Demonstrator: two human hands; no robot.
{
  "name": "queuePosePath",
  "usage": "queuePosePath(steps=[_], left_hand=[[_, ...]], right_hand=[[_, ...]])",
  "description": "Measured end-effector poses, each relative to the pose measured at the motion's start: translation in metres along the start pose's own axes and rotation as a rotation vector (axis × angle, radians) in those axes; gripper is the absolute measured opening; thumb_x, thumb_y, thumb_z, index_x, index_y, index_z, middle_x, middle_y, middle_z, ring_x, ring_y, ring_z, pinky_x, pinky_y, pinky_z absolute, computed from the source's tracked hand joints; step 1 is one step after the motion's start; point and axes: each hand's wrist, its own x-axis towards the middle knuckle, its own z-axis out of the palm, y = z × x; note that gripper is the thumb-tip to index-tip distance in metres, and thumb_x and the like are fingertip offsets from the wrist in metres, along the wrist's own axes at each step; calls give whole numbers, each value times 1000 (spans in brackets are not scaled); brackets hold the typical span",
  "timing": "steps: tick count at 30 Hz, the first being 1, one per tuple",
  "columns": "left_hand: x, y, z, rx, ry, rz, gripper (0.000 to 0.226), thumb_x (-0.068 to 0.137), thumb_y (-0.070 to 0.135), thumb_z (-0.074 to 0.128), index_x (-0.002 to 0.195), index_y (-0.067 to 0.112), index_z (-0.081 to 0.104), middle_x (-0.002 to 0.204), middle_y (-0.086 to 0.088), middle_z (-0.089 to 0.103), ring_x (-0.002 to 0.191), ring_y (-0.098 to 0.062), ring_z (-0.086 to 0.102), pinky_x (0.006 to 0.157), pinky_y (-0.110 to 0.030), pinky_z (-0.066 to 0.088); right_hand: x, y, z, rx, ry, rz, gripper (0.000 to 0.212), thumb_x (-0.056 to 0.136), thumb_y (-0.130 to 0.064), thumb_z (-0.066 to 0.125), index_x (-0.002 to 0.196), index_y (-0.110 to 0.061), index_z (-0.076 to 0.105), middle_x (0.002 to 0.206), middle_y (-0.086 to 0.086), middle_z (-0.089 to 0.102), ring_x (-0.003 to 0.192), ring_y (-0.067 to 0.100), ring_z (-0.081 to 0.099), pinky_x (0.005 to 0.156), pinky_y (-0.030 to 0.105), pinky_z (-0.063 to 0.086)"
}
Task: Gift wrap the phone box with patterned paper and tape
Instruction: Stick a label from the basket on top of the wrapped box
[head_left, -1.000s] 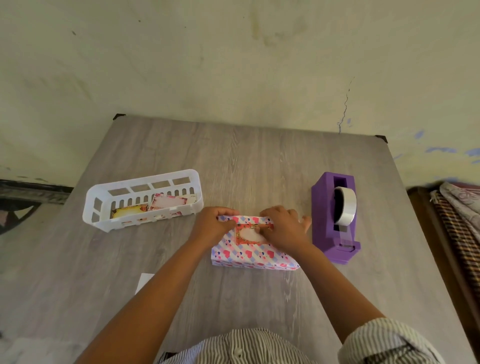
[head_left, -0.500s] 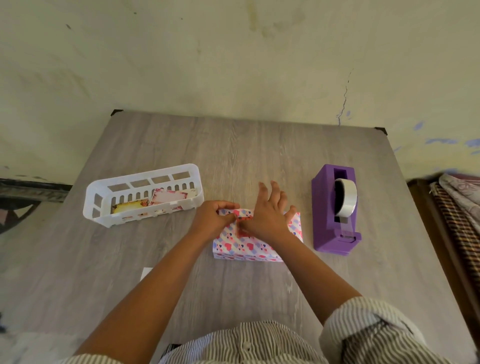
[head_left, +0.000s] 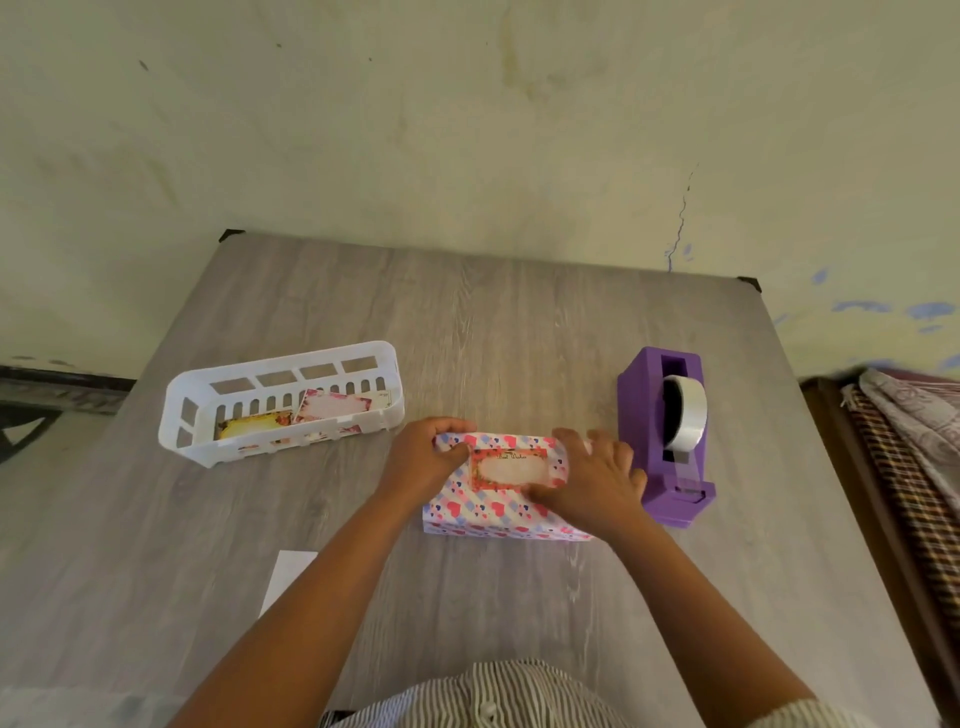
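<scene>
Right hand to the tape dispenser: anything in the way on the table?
Nothing visible. The right hand rests on the right end of the wrapped box, and the purple tape dispenser stands just to its right, with only a narrow strip of bare table between them.

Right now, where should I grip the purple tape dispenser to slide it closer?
Probably grip the tape dispenser across its tall back block, from above, one finger on each flat side wall. That end is broad and clear; the front holds the cutter and the tape roll fills the middle slot.
</scene>
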Motion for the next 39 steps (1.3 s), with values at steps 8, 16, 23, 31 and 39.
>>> queuePosePath(steps=[8, 16, 23, 31, 39], left_hand=[[-8, -1, 19, -20, 148, 42, 19, 85, 29, 67, 102, 24, 63, 105, 11, 59, 94, -4, 55, 72, -3, 36], [-4, -2, 28, 69, 198, 95, 15, 91, 24, 58, 105, 19, 62, 103, 10, 54, 95, -6, 53, 75, -5, 34], [-4, -6, 29, 66, 206, 131, 14, 93, 17, 54, 105, 17, 61, 103, 9, 52, 94, -3, 50, 82, -14, 36], [-5, -7, 29, 27, 206, 149, 14, 93, 19, 56, 105, 17, 62, 105, 10, 55, 96, -3, 52, 79, -6, 34], [-4, -9, 30, 26, 213, 162, 13, 93, 18, 56, 104, 17, 63, 104, 10, 54, 96, -5, 53, 84, -18, 41]], right_hand=[[21, 7, -5, 192, -7, 109, 42, 86, -44, 54, 126, -34, 46, 133, 3, 47, 126, 30, 34, 103, 46, 29], [27, -17, 12, 111, 111, 75, 56, 87, -62, 45, 123, -20, 52, 129, 6, 44, 125, 30, 35, 100, 45, 29], [32, 22, 9, 309, -58, -210, 53, 82, -33, 68, 129, -26, 46, 136, -3, 36, 126, 20, 34, 110, 38, 29], [36, 26, -7, 378, -211, -216, 51, 75, -20, 74, 120, -24, 51, 118, -1, 52, 104, 18, 56, 91, 35, 52], [37, 28, -16, 426, -311, -208, 52, 76, -12, 74, 121, -22, 49, 119, 0, 53, 104, 18, 57, 85, 28, 49]])
